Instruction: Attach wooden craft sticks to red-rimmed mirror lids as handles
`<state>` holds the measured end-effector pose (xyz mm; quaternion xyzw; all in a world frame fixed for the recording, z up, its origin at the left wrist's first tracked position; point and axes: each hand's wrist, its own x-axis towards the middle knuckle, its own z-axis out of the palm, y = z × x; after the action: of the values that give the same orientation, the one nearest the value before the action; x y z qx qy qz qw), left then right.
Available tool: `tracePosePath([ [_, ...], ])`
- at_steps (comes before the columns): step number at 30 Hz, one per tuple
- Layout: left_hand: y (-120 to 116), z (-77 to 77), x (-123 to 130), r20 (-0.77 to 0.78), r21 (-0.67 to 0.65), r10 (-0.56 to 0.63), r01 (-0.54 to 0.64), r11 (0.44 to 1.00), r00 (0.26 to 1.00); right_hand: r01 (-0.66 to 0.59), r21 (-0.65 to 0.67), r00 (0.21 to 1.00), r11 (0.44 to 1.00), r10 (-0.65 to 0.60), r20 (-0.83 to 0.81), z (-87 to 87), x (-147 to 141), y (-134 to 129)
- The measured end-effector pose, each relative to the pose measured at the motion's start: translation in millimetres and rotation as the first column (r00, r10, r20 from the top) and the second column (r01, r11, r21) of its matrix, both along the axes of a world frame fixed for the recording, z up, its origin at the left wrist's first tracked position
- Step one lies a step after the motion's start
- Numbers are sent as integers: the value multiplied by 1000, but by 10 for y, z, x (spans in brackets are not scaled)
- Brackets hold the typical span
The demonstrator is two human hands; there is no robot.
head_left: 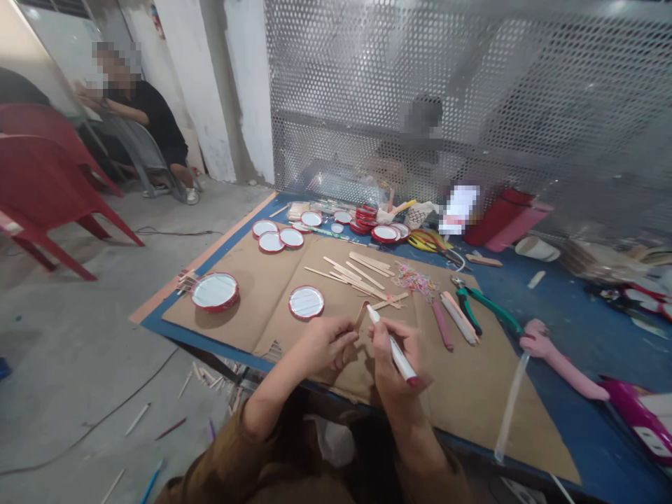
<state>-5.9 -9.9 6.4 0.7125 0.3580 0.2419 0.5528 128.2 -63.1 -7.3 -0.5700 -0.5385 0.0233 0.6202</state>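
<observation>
Pinched in my left hand (330, 341) is a small wooden craft stick (361, 316), held up over the cardboard (252, 308). My right hand (395, 353) grips a white marker (401, 358) with a red end, its tip close to or touching the stick's top; I cannot tell which. Just beyond my hands lie crossed craft sticks (389, 301) and a spread of loose sticks (357, 269). A round red-rimmed lid (306, 302) with a pale face rests near my left hand. Farther left sits another red-rimmed lid or stack (214, 291).
Right of my hands are colored strands (417, 280), wrapped sticks (459, 318), green-handled pliers (467, 308), a pink object (564, 360) and a magenta tool (638, 413). More lids (271, 241) lie behind, before a perforated metal screen (341, 91). A person (152, 115) sits beyond red chairs (47, 175).
</observation>
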Motion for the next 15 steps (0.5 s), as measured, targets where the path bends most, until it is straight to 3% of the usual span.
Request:
tracePosePath([
  [4, -1, -4, 5, -7, -42, 8, -8, 999, 1000, 27, -17, 998, 1000, -27, -51, -34, 11, -1],
  [9, -8, 29, 0, -22, -32, 16, -16, 999, 1000, -31, 10, 999, 999, 31, -9, 4, -8, 1],
  [15, -10, 35, 5, -28, -57, 17, -19, 998, 999, 20, -30, 1000, 999, -21, -20, -13, -1, -18],
])
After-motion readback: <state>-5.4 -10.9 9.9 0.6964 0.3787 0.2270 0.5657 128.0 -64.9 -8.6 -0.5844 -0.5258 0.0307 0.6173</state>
